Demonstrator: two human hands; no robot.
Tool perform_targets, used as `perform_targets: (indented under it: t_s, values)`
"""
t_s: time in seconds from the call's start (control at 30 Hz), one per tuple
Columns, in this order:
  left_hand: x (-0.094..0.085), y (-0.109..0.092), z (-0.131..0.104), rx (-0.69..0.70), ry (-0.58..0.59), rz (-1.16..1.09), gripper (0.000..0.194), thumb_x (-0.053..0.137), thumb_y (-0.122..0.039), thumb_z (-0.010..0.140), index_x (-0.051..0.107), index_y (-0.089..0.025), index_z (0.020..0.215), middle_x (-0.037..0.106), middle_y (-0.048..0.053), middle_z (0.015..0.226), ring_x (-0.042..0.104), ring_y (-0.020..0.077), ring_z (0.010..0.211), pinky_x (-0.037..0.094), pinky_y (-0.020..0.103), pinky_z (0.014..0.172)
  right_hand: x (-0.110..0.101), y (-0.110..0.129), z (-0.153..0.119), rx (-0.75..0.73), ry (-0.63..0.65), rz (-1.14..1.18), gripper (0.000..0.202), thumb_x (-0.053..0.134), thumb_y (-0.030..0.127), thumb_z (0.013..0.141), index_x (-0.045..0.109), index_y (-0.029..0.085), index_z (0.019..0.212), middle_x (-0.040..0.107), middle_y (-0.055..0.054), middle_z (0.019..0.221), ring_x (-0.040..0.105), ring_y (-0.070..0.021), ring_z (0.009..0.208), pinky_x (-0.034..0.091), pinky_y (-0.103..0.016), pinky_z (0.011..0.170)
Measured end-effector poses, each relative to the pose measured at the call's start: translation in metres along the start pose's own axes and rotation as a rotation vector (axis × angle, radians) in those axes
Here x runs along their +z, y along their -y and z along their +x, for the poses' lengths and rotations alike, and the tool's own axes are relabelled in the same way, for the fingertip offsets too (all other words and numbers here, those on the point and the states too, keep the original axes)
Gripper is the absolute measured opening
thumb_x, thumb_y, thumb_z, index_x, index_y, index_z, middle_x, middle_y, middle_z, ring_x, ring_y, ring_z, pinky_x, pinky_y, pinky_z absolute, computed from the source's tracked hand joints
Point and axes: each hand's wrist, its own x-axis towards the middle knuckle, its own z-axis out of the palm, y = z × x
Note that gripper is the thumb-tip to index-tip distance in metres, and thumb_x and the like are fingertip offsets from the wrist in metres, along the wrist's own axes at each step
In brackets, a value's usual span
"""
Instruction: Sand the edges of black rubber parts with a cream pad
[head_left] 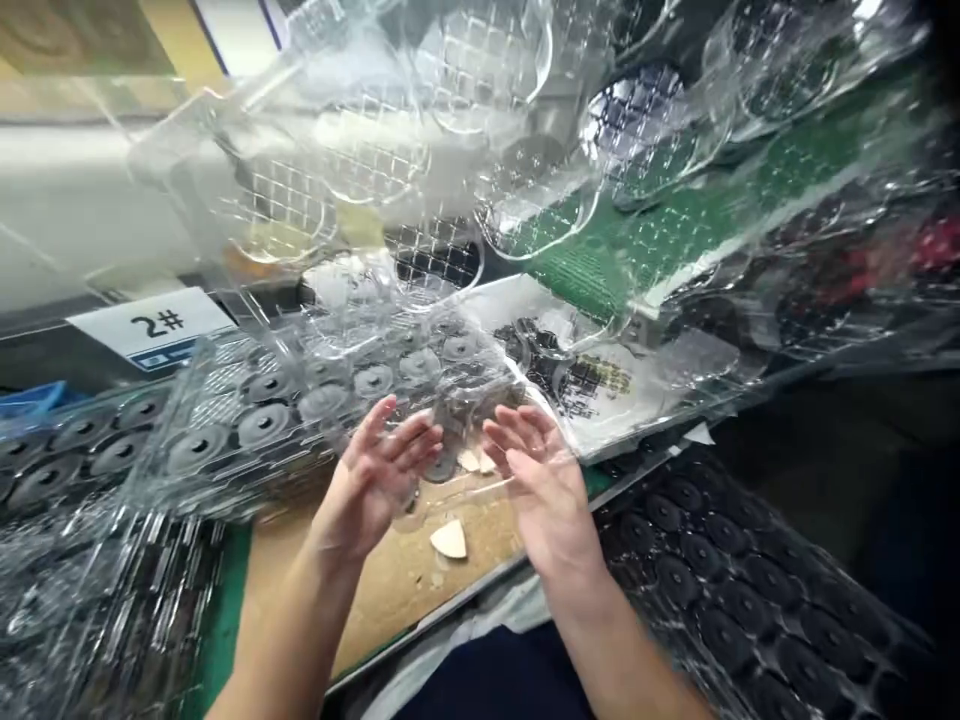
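My left hand (386, 480) and my right hand (544, 485) are raised over a brown board, palms turned toward each other. Their fingers are spread and nothing is gripped in either hand. A large clear plastic tray (367, 150) with round, grid-patterned pockets stands tilted above and beyond them, blurred; whether the fingertips touch its lower edge I cannot tell. Just left of my left hand lies a clear tray (225, 470) of grey round parts with dark centres. Below the hands, a white wedge-shaped piece (448, 540) rests on the brown board (375, 610).
A stack of clear trays (90, 600) fills the lower left. At the lower right lies a tray of dark round parts (720, 580). Behind are a "2#" sign (154, 325), a green belt-like surface (690, 220) and a blue bin (34, 400).
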Motion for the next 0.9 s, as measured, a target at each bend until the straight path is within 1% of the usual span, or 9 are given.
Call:
perform_targets:
  t_s: [0.1, 0.2, 0.33, 0.47, 0.53, 0.67, 0.77, 0.83, 0.9]
  values:
    - [-0.015, -0.023, 0.002, 0.126, -0.145, 0.016, 0.063, 0.058, -0.062, 0.064, 0.056, -0.022, 0.114, 0.064, 0.004, 0.114, 0.055, 0.0252, 0.108, 0.049, 0.037, 0.088, -0.016, 0.006, 0.008, 0.051, 0.01, -0.092, 0.033, 0.056, 0.007, 0.061, 0.055, 0.023, 0.09, 0.067, 0.001, 0.092, 0.063, -0.0175, 0.089, 0.049, -0.035, 0.083]
    - [-0.036, -0.056, -0.002, 0.29, -0.295, 0.0, 0.05, 0.042, -0.058, 0.079, 0.056, -0.023, 0.112, 0.064, -0.003, 0.113, 0.051, 0.0187, 0.112, 0.047, 0.033, 0.091, -0.04, 0.018, 0.017, 0.091, 0.015, -0.169, 0.036, 0.052, 0.004, 0.056, 0.054, 0.022, 0.087, 0.068, 0.003, 0.077, 0.064, -0.0148, 0.075, 0.051, -0.03, 0.073]
    - [-0.057, -0.08, -0.016, 0.241, -0.373, 0.026, 0.052, 0.04, -0.06, 0.078, 0.056, -0.023, 0.112, 0.07, -0.003, 0.1, 0.06, 0.0167, 0.097, 0.052, 0.03, 0.081, -0.072, 0.038, 0.026, 0.162, 0.049, -0.288, 0.047, 0.05, 0.001, 0.053, 0.052, 0.021, 0.096, 0.066, 0.001, 0.066, 0.063, -0.0157, 0.061, 0.051, -0.027, 0.057]
    - [-0.07, -0.072, -0.027, 0.01, -0.227, 0.07, 0.073, 0.058, -0.07, 0.056, 0.06, -0.02, 0.11, 0.072, 0.01, 0.096, 0.066, 0.0299, 0.085, 0.053, 0.043, 0.072, -0.085, 0.053, 0.03, 0.254, 0.138, -0.503, 0.057, 0.057, 0.005, 0.061, 0.045, 0.021, 0.114, 0.065, -0.001, 0.069, 0.064, -0.0182, 0.058, 0.051, -0.029, 0.056]
    - [-0.077, -0.063, -0.029, -0.047, -0.141, 0.006, 0.078, 0.059, -0.072, 0.049, 0.062, -0.021, 0.107, 0.072, 0.012, 0.096, 0.067, 0.032, 0.082, 0.053, 0.045, 0.071, -0.085, 0.055, 0.031, 0.29, 0.174, -0.655, 0.06, 0.06, 0.011, 0.067, 0.039, 0.023, 0.121, 0.064, -0.002, 0.077, 0.065, -0.0199, 0.06, 0.051, -0.03, 0.056]
    - [-0.093, -0.049, -0.037, 0.067, -0.187, -0.216, 0.075, 0.046, -0.076, 0.058, 0.056, -0.028, 0.114, 0.072, 0.005, 0.099, 0.067, 0.0259, 0.085, 0.055, 0.037, 0.069, -0.085, 0.05, 0.034, 0.339, 0.196, -0.804, 0.057, 0.055, 0.012, 0.069, 0.037, 0.024, 0.122, 0.061, -0.003, 0.082, 0.066, -0.0195, 0.062, 0.052, -0.031, 0.058]
    - [-0.097, -0.042, -0.048, 0.109, -0.253, -0.141, 0.07, 0.062, -0.064, 0.056, 0.05, -0.034, 0.119, 0.069, 0.004, 0.107, 0.064, 0.0281, 0.095, 0.053, 0.037, 0.075, -0.083, 0.043, 0.039, 0.367, 0.181, -0.883, 0.059, 0.048, 0.007, 0.065, 0.039, 0.023, 0.121, 0.061, -0.003, 0.083, 0.065, -0.0182, 0.061, 0.052, -0.033, 0.058]
    - [-0.096, -0.037, -0.053, 0.036, -0.316, -0.012, 0.061, 0.071, -0.041, 0.061, 0.049, -0.035, 0.118, 0.069, 0.005, 0.106, 0.065, 0.0269, 0.092, 0.052, 0.035, 0.076, -0.076, 0.037, 0.039, 0.234, 0.148, -0.973, 0.058, 0.049, 0.008, 0.065, 0.041, 0.022, 0.12, 0.061, -0.005, 0.09, 0.064, -0.0197, 0.072, 0.051, -0.036, 0.066]
    - [-0.094, -0.033, -0.055, 0.001, -0.4, 0.041, 0.051, 0.067, -0.024, 0.069, 0.05, -0.035, 0.116, 0.07, 0.005, 0.101, 0.067, 0.0224, 0.087, 0.052, 0.03, 0.074, -0.061, 0.03, 0.034, -0.149, 0.0, -1.039, 0.056, 0.055, 0.009, 0.066, 0.044, 0.022, 0.12, 0.055, -0.007, 0.107, 0.058, -0.0217, 0.094, 0.046, -0.04, 0.084]
